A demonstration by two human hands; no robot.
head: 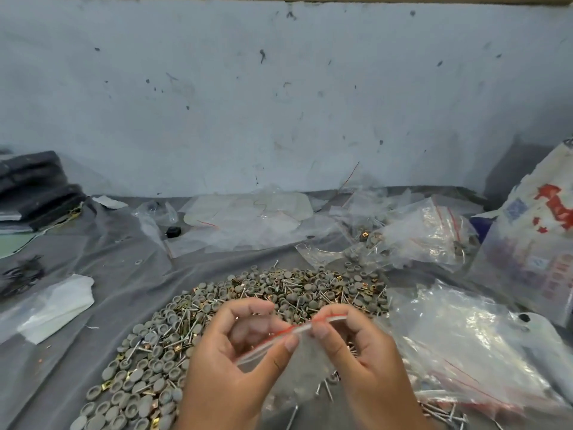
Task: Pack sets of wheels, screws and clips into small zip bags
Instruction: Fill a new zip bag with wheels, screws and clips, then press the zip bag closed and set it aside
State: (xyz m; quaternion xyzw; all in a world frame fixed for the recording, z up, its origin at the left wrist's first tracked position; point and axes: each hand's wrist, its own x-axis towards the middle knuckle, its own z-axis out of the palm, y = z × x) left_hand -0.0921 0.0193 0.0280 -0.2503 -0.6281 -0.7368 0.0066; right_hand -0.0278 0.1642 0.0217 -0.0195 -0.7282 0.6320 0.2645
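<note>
Both pinching one small zip bag [297,361] along its red-striped top: left hand [235,361], right hand [359,352]. Beyond the knuckles, heaped wheels, screws and clips [248,305]; right of the right hand, crumpled clear bags [465,346]. Bag contents blurred.

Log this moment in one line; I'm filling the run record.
step: sealing zip bag | left hand: pinches zip strip | right hand: pinches zip strip | parts pile: under hands

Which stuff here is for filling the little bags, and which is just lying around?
For the job:
small zip bag, pinched by left hand and right hand
pile of wheels, screws and clips
filled bags

Lying about:
dark stacked pads
printed sack
black cap
</note>
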